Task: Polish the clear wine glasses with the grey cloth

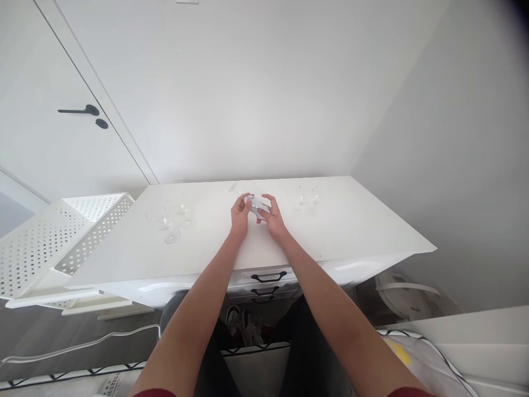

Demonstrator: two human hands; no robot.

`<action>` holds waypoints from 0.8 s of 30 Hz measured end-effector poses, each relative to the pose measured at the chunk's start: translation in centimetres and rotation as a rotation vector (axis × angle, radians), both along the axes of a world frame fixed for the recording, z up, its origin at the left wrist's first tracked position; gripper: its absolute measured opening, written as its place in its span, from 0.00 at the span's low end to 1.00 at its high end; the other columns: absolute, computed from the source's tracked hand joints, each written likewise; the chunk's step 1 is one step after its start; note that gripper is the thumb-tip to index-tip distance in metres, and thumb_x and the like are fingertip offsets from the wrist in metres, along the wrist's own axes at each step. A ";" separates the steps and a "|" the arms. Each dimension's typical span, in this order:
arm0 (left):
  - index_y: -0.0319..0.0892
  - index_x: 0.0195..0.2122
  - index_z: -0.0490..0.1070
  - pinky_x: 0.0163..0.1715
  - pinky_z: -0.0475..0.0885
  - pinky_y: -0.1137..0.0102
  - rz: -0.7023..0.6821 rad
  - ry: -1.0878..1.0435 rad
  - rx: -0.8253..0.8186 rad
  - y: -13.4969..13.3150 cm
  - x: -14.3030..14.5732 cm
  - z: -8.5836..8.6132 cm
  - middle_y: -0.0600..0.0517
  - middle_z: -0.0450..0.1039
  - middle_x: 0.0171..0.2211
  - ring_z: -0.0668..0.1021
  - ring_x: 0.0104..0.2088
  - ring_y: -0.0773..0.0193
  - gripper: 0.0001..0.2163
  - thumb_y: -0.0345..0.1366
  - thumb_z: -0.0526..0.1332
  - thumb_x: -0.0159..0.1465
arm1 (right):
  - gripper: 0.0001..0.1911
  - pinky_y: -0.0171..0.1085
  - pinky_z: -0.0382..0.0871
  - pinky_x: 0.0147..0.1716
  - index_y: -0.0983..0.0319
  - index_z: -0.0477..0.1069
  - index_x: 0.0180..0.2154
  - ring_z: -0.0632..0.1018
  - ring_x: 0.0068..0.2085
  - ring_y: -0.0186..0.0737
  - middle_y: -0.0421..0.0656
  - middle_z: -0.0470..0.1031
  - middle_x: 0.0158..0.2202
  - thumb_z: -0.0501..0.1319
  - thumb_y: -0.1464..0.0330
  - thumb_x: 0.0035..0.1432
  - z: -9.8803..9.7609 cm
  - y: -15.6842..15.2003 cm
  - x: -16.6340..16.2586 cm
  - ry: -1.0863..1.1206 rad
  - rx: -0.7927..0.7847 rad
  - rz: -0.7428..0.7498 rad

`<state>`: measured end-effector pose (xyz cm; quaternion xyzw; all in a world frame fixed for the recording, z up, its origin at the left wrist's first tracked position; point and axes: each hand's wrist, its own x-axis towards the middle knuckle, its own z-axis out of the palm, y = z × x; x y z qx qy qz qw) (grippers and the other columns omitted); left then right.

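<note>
Where they meet, your left grip and right grip clasp a clear glass. Other glasses dot the surface.

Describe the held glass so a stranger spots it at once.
Find the white dresser top. At its middle, the left hand and right hand hold a clear stemmed glass. Unlike the left glasses and right glasses, it alone is held, tipped sideways.

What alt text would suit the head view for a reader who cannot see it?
The left hand and right hand together hold a clear glass over a white dresser top. Other clear glasses sit in a left group and a right group.
</note>
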<state>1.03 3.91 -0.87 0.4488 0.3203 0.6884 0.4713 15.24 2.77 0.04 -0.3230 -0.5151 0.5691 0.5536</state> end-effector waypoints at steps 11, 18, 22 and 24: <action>0.45 0.60 0.73 0.57 0.74 0.55 -0.082 -0.034 -0.065 0.4 0.0 -0.2 0.41 0.72 0.62 0.77 0.59 0.51 0.26 0.53 0.68 0.64 | 0.28 0.44 0.75 0.39 0.49 0.69 0.58 0.74 0.29 0.34 0.40 0.77 0.43 0.68 0.60 0.56 -0.2 0.3 0.2 0.028 -0.032 0.000; 0.55 0.63 0.71 0.50 0.78 0.58 -0.102 0.047 -0.079 0.1 0.1 0.1 0.47 0.65 0.68 0.75 0.62 0.49 0.27 0.50 0.70 0.63 | 0.36 0.44 0.76 0.43 0.46 0.64 0.64 0.76 0.35 0.36 0.41 0.76 0.50 0.69 0.62 0.55 -0.2 0.4 0.3 0.175 -0.046 0.056; 0.53 0.61 0.71 0.42 0.80 0.60 -0.154 0.003 -0.092 -0.4 0.1 0.6 0.45 0.70 0.64 0.78 0.56 0.49 0.24 0.53 0.66 0.66 | 0.32 0.45 0.75 0.43 0.48 0.67 0.61 0.76 0.32 0.35 0.41 0.77 0.48 0.69 0.62 0.55 -0.4 0.4 -0.2 0.093 -0.037 0.052; 0.50 0.58 0.72 0.40 0.80 0.60 -0.145 -0.001 -0.086 -0.4 0.1 0.7 0.43 0.71 0.63 0.80 0.50 0.52 0.24 0.53 0.67 0.64 | 0.33 0.44 0.74 0.39 0.50 0.66 0.62 0.73 0.28 0.35 0.39 0.77 0.40 0.69 0.60 0.56 -0.5 0.5 -0.1 0.102 -0.096 0.089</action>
